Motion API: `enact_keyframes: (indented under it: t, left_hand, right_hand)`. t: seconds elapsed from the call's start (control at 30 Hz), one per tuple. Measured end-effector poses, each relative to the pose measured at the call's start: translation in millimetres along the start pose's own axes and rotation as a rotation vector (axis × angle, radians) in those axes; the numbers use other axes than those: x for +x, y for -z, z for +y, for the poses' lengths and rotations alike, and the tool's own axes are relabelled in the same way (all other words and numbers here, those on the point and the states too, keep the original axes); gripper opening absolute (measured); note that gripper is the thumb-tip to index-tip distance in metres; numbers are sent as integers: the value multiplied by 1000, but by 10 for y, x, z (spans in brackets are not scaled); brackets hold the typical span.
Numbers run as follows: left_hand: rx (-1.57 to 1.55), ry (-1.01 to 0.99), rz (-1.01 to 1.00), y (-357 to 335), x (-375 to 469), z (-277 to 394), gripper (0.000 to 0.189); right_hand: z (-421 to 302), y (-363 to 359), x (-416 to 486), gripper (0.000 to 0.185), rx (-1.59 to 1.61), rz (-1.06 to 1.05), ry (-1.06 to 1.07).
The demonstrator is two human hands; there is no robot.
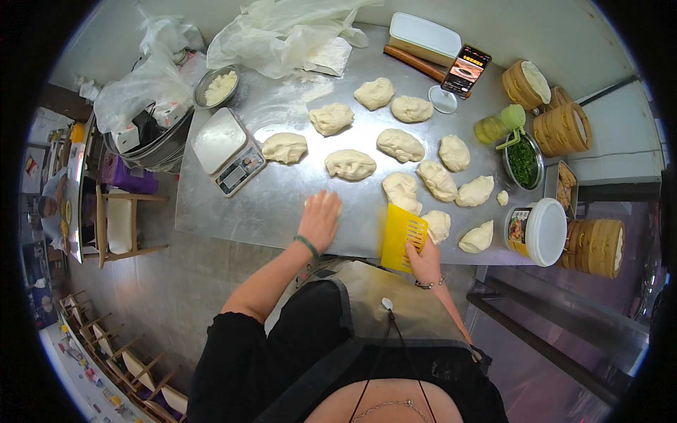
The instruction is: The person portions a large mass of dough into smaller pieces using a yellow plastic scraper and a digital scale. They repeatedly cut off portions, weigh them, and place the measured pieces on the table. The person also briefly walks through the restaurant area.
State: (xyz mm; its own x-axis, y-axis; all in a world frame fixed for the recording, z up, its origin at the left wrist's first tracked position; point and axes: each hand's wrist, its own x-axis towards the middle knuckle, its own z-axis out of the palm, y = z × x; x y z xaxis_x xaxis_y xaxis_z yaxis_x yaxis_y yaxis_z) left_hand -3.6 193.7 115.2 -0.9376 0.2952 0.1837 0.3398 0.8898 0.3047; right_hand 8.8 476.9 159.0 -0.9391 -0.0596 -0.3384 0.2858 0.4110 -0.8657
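Note:
My right hand (423, 259) grips a yellow plastic dough scraper (399, 238) at the near edge of the metal table (275, 211). Its upper end meets or overlaps a dough piece (401, 190), and another dough piece (438, 226) lies just right of it. My left hand (320, 219) is palm down at the table's near side; whether anything is under it cannot be told. Beyond it lie a dough lump (350, 164) and another (284, 147). Several more dough lumps spread over the middle and right, with one tiny bit of dough (502, 198) near the right.
A digital kitchen scale (227, 150) and a bowl of pale crumbly food (219, 89) stand left. At the right are an oil bottle (489, 128), a bowl of chopped greens (522, 161), a white tub (545, 232) and bamboo steamers (592, 246). A phone (465, 69) stands at the back.

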Motion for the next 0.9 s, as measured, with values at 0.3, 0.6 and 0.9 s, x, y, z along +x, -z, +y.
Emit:
enact_keyframes:
  t: [0.3,0.6,0.9]
  left_hand:
    - [-136,425,109,45,-161,-210,37]
    - [-7,178,210,-78,237,283,39]
    - [-52,392,131,145,-29,-346,41]
  right_hand:
    - [-32,44,-26,29,-27,19,93]
    - [-80,-35,-12,28,-97,-42,69]
    - [-160,6,-32,27,-55,-17,64]
